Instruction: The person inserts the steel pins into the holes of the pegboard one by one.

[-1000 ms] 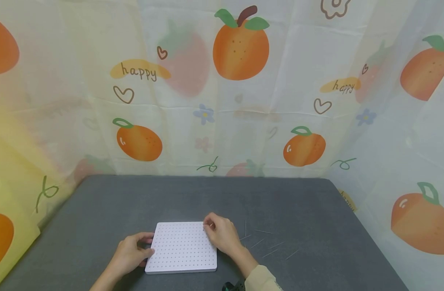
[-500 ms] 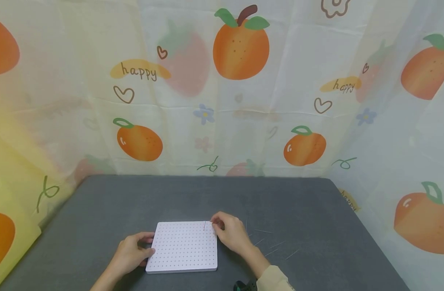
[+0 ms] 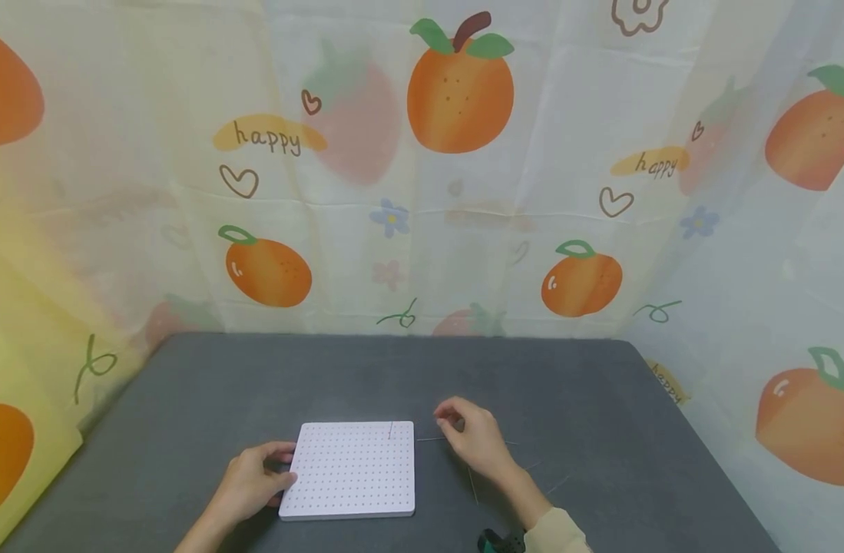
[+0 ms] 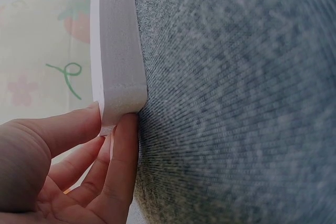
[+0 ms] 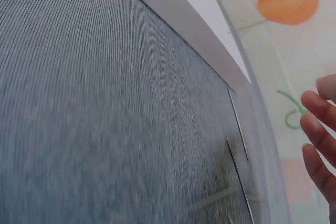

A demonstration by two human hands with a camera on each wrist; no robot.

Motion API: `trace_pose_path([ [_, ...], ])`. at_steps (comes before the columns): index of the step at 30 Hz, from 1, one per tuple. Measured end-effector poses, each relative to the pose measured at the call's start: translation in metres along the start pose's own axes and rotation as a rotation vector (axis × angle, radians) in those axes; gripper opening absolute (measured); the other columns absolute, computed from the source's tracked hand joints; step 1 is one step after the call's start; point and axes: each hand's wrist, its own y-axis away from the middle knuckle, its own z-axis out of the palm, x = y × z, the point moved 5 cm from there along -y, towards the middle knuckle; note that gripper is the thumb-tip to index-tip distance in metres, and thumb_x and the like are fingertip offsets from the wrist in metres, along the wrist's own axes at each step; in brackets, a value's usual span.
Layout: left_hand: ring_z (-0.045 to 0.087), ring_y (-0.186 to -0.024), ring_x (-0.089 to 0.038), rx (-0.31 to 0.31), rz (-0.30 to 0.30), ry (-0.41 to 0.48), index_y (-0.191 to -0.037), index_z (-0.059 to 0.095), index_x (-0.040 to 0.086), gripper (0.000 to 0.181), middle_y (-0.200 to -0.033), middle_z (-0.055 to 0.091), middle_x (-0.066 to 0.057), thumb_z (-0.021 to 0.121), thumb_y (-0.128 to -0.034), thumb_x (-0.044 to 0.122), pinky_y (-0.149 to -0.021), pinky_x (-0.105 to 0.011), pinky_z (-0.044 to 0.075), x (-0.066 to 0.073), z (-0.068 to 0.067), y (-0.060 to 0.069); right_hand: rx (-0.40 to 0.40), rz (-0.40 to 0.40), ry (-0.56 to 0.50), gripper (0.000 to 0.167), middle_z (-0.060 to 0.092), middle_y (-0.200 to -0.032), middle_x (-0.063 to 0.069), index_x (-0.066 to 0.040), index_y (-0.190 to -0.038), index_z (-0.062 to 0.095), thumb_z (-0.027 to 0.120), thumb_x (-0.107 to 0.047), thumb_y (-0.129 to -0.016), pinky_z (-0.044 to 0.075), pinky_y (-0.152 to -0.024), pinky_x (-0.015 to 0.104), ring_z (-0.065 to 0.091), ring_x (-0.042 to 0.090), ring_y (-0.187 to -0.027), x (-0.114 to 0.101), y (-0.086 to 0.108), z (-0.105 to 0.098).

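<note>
A square white pegboard [image 3: 349,472] with rows of small holes lies on the dark table. At its left edge, my left hand [image 3: 245,484] grips the board; in the left wrist view, the thumb and fingers [image 4: 123,166] pinch a corner of the white board [image 4: 121,40]. One thin pin [image 3: 391,430] stands near the board's far right corner. To the right of the board, my right hand [image 3: 480,442] hovers with loosely bent fingers; nothing shows between its fingers [image 5: 317,129] in the right wrist view. Beneath and around it lie thin pins [image 3: 473,485].
More thin pins [image 3: 558,485] are scattered on the right part of the dark table [image 3: 311,376]. A pale curtain [image 3: 477,253] printed with oranges hangs behind the table and along both sides. A dark wrist device [image 3: 499,541] shows by the right sleeve [image 3: 556,531].
My right hand has let go of the pin at the board's far right corner and moved right, over the loose pins. Some loose pins have shifted; one now lies near the board's right edge.
</note>
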Motion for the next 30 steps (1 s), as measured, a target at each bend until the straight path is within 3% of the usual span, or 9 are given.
trace_pose_path([
  [13,0.059,-0.064,-0.013,-0.006,0.000,-0.027,-0.116,0.057,-0.004,0.047,-0.099,0.063,-0.014,0.071,-0.0717,0.000,-0.047,-0.028,0.053,0.001,0.001,-0.001,0.026,0.152,-0.058,0.018,0.062,-0.084,-0.017,-0.023,-0.091,0.064,0.068,-0.007,-0.081,0.051,-0.065,0.022,0.057,0.001,-0.076,0.035,0.017,-0.035],
  [21,0.058,-0.065,-0.013,-0.013,-0.008,-0.023,-0.117,0.057,-0.004,0.047,-0.100,0.063,-0.015,0.070,-0.0724,0.001,-0.048,-0.028,0.053,0.001,0.001,0.000,0.059,0.149,-0.011,0.019,0.064,-0.084,-0.012,-0.018,-0.091,0.064,0.069,-0.004,-0.079,0.052,-0.062,0.022,0.059,0.003,-0.074,0.055,0.025,-0.046],
  [30,0.059,-0.066,-0.014,-0.019,-0.007,0.026,-0.117,0.057,-0.004,0.047,-0.100,0.063,-0.015,0.070,-0.0720,0.000,-0.049,-0.030,0.054,-0.001,0.001,-0.001,-0.011,0.278,0.046,0.015,0.060,-0.081,-0.011,-0.018,-0.089,0.064,0.069,-0.007,-0.080,0.050,-0.065,0.024,0.056,0.006,-0.075,0.072,0.033,-0.053],
])
